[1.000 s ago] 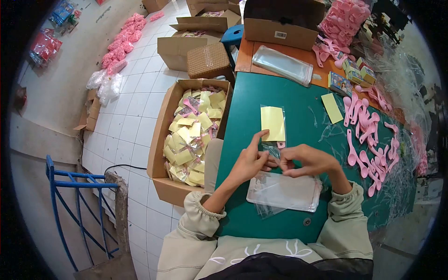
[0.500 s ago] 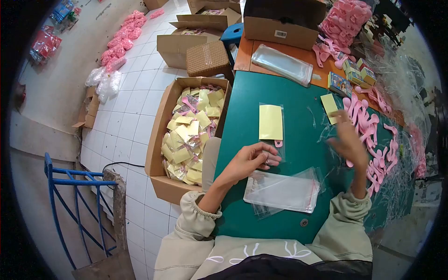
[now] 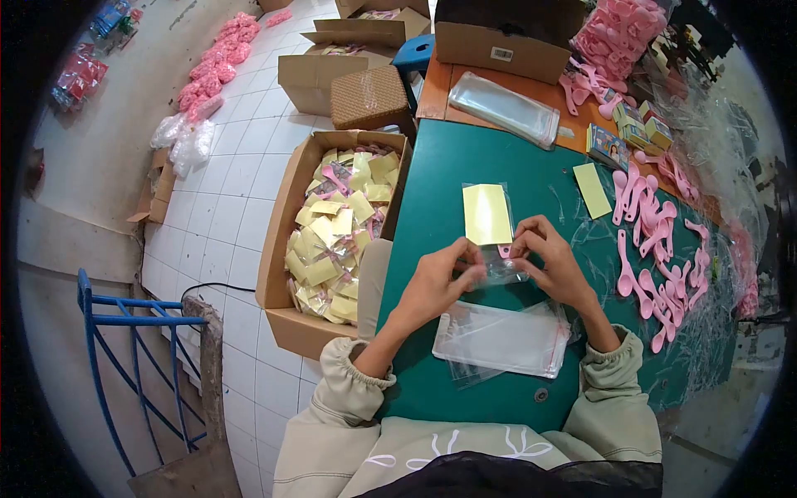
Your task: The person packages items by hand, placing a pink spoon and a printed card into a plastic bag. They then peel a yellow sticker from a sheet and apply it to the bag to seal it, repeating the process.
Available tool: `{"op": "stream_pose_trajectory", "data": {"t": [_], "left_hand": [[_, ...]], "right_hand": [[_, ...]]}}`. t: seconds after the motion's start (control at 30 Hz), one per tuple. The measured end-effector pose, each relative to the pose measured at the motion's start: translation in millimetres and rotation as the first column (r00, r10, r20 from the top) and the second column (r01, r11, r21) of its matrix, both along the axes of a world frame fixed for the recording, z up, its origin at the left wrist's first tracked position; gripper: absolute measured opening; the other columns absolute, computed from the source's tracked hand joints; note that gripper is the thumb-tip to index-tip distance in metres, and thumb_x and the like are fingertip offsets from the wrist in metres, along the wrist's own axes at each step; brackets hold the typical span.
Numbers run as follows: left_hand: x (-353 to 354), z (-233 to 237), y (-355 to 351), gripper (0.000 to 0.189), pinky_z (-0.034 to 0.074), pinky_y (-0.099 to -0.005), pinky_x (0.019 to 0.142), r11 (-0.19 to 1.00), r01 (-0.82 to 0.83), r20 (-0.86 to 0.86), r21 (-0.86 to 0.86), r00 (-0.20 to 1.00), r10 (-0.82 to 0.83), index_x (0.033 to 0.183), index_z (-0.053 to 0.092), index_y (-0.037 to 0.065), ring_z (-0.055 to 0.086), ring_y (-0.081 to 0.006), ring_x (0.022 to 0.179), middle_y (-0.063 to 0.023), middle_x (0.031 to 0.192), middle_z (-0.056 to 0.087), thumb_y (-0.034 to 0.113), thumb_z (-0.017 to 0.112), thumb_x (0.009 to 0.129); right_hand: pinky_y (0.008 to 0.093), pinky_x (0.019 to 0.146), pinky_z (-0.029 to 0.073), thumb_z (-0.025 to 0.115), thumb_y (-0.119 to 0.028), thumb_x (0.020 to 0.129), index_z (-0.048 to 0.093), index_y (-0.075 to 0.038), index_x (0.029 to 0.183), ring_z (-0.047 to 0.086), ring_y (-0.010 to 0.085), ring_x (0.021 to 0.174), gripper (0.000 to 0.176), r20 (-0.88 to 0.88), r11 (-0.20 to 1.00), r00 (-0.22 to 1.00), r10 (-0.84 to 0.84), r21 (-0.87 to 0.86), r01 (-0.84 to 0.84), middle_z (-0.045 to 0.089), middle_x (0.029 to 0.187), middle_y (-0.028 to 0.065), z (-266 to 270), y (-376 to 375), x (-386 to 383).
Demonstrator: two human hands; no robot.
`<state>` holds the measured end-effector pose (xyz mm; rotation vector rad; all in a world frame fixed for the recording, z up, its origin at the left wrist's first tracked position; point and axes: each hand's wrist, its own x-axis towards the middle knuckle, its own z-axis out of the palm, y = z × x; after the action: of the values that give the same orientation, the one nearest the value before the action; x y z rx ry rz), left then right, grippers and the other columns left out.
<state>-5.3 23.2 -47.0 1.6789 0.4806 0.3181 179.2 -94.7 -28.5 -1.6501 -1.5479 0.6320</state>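
Note:
A clear plastic bag point(image 3: 501, 271) lies on the green table with a yellow card point(image 3: 488, 214) inside it. The end of a pink spoon handle point(image 3: 504, 250) peeks out below the card. My left hand point(image 3: 438, 280) pinches the bag's near end on the left side. On the right side of that same end, the fingers of my right hand point(image 3: 551, 261) are closed on the plastic. Just below both hands rests a stack of clear bags point(image 3: 498, 339). Another yellow card point(image 3: 591, 191) lies to the right, beside loose pink spoons point(image 3: 656, 224).
Left of the table stands a cardboard box point(image 3: 292, 328) full of packed bags with yellow cards. More clear bags point(image 3: 506, 109) lie on the orange table section at the back, near small card boxes point(image 3: 608, 147) and a large bag of pink spoons point(image 3: 621, 37). Plastic scraps litter the right side.
My right hand has come from beside the loose yellow card and spoons over to the bag. Both hands now grip its near end, and the plastic there is bunched up.

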Motion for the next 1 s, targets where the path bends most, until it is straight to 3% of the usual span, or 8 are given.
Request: {"op": "stream_pose_trajectory", "data": {"t": [0.07,0.17,0.27,0.37,0.57,0.87,0.97,1.0], "left_hand": [[2.7,-7.9,0.3,0.018,0.053,-0.0264,0.060,0.996,-0.061,0.011,0.067,0.998,0.060,0.091,0.053,0.000,0.063,-0.0150,0.074,-0.0091,0.086,0.059,0.008,0.065,0.082],[4.9,-13.3,-3.1,0.016,0.052,-0.0253,0.058,0.960,-0.164,0.057,0.227,0.986,0.155,0.083,0.057,-0.001,0.060,-0.0136,0.066,-0.0067,0.081,0.057,0.009,0.068,0.079],[5.2,-16.1,-2.8,0.017,0.052,-0.0246,0.057,0.974,-0.197,0.036,0.114,0.980,0.194,0.084,0.058,-0.002,0.060,-0.0125,0.065,-0.0069,0.080,0.058,0.010,0.069,0.079],[7.3,-16.1,-2.2,0.015,0.052,-0.0216,0.056,0.977,-0.212,-0.009,0.006,0.977,0.212,0.083,0.058,-0.002,0.058,-0.0068,0.069,-0.0039,0.080,0.060,0.010,0.067,0.081],[10.7,-10.7,-3.9,0.024,0.052,-0.0220,0.056,0.958,-0.283,-0.023,-0.057,0.959,0.282,0.096,0.051,0.001,0.058,-0.0069,0.073,-0.0029,0.083,0.058,0.011,0.068,0.082],[7.7,-12.7,-1.6,0.023,0.047,-0.0209,0.051,0.980,-0.197,-0.065,-0.023,0.979,0.196,0.104,0.053,0.004,0.054,-0.0059,0.075,-0.0028,0.094,0.058,0.011,0.062,0.085],[4.2,-17.6,0.2,0.034,0.047,-0.0206,0.053,0.979,-0.198,0.022,0.042,0.980,0.197,0.116,0.053,0.005,0.053,-0.0058,0.078,-0.0028,0.105,0.058,0.011,0.062,0.084],[0.4,-10.8,2.7,0.037,0.048,-0.0215,0.054,0.981,-0.194,0.012,0.016,0.981,0.194,0.119,0.052,0.005,0.054,-0.0073,0.080,-0.0035,0.107,0.058,0.010,0.062,0.084]], "right_hand": [[0.0261,0.068,0.049,0.065,-0.001,0.079,0.055,0.000,0.088,0.056,0.0129,0.077,0.013,-0.084,0.996,0.996,-0.033,-0.080,0.027,0.048,0.096,0.0070,1.7,-1.5,1.9],[0.0247,0.068,0.049,0.062,-0.006,0.084,0.055,0.001,0.087,0.057,0.0108,0.078,0.010,-0.447,0.979,0.882,-0.146,-0.193,0.064,0.054,0.091,0.0049,-23.6,-3.1,5.9],[0.0236,0.067,0.050,0.060,-0.010,0.087,0.055,0.001,0.087,0.060,0.0107,0.076,0.012,-0.629,0.959,0.741,-0.233,-0.275,0.069,0.059,0.082,0.0051,-19.8,0.2,-1.0],[0.0231,0.062,0.052,0.059,-0.011,0.088,0.054,0.001,0.086,0.062,0.0121,0.069,0.014,-0.614,0.954,0.735,-0.288,-0.255,0.160,0.062,0.079,0.0075,-24.6,1.7,-4.6],[0.0214,0.053,0.050,0.061,-0.006,0.086,0.049,0.000,0.088,0.062,0.0120,0.062,0.013,-0.627,0.931,0.687,-0.366,-0.237,0.279,0.061,0.077,0.0080,-27.8,4.2,-10.3],[0.0213,0.053,0.049,0.062,-0.005,0.085,0.050,0.000,0.100,0.061,0.0110,0.061,0.020,-0.612,0.945,0.721,-0.325,-0.185,0.268,0.062,0.079,0.0095,-28.0,6.4,-14.0],[0.0227,0.054,0.049,0.063,-0.006,0.083,0.051,0.000,0.104,0.061,0.0113,0.060,0.025,-0.477,0.944,0.821,-0.313,-0.251,0.214,0.063,0.081,0.0096,-15.0,3.8,-7.6],[0.0247,0.058,0.050,0.064,-0.006,0.081,0.053,0.000,0.103,0.062,0.0133,0.064,0.025,-0.318,0.935,0.893,-0.319,-0.261,0.242,0.062,0.082,0.0094,-4.2,0.5,2.7]]}}
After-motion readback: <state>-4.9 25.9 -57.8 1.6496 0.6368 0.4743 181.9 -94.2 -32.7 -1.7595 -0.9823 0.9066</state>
